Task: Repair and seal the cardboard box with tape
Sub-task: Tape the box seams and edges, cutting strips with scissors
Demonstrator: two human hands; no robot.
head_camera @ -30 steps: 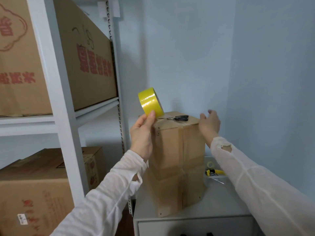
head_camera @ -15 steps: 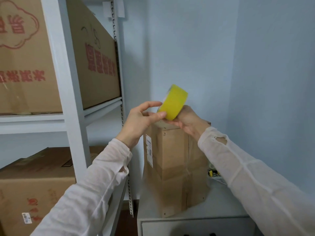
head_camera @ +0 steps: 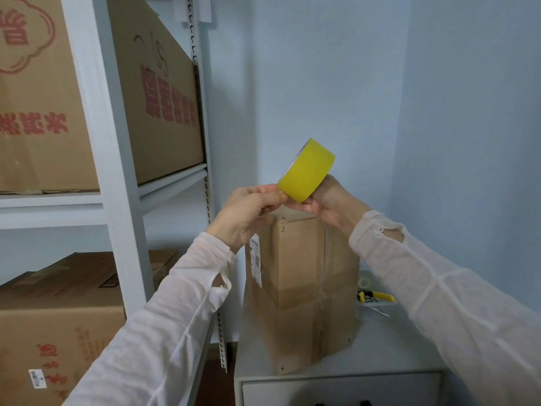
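Both hands close together, raised. Right hand grips the yellow tape roll from beneath; most of its fingers are hidden behind the roll. Left hand pinches the roll's near lower edge; cannot tell if a free tape end is caught. Cardboard box stands upright directly below the hands on a grey cabinet, its top hidden by them. Yellow-handled pliers lie under the right forearm, partly hidden by the box.
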